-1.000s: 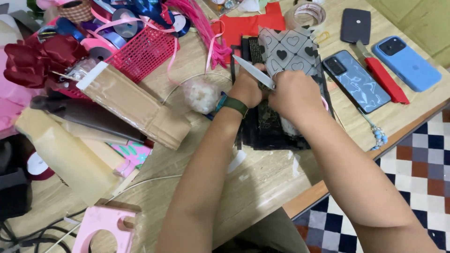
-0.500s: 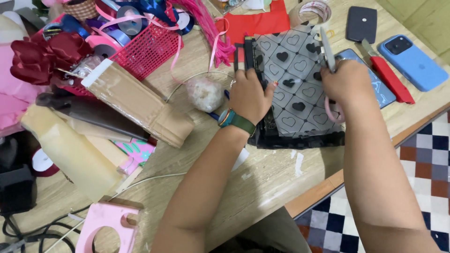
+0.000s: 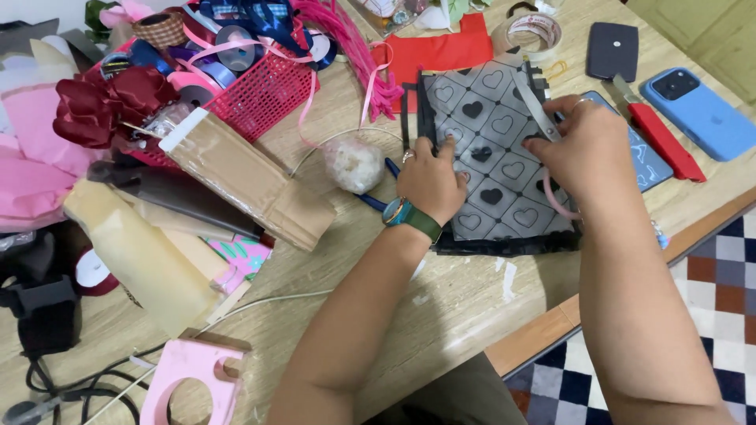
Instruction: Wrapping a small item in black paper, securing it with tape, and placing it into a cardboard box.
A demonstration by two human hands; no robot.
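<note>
Grey heart paper (image 3: 492, 157) now lies flatter in the upper middle of the frame than a moment ago. Left hand (image 3: 429, 182) presses on it with spread fingers. Right hand (image 3: 583, 149) has moved to its right edge, fingers pinching a pale strip (image 3: 539, 106), so lining up seems underway.

Pale wood-grain worktop (image 3: 441, 338), its bare parts lit evenly and softly, without hard shadows. Running diagonally along the near right, a darker orange-brown wooden edge strip (image 3: 551, 330). Below it at the near right, a checkered floor (image 3: 709, 291) of dark blue, white and reddish-brown squares. At the far right corner, a yellowish-green panelled surface (image 3: 720, 35), possibly a cabinet door, too cropped to tell. At the far left corner, a sliver of plain white wall (image 3: 47, 9). Near left, black cables (image 3: 71, 378) trailing across the wood.
</note>
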